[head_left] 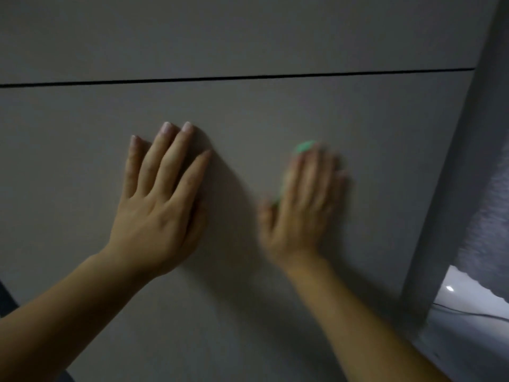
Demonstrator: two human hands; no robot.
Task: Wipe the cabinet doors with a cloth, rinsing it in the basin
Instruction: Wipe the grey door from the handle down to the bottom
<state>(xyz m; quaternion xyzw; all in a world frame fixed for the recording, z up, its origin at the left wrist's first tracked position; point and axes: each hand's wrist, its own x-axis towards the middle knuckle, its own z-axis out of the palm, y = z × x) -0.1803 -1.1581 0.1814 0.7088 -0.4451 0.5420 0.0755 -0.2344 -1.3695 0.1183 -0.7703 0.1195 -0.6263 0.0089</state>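
Observation:
A plain grey cabinet door (275,111) fills most of the view. My left hand (162,205) lies flat on it with fingers spread and nothing under it. To its right, my right hand (305,205) presses a green cloth (303,146) against the same door. The right hand is blurred. Only small bits of the cloth show past the fingertips and beside the thumb; the rest is hidden under the palm. No basin is in view.
A dark horizontal gap (248,76) separates this door from another grey panel (248,31) above it. The cabinet's right edge (451,188) runs diagonally down the right side. Beyond it lies a dim surface with a bright spot (449,288).

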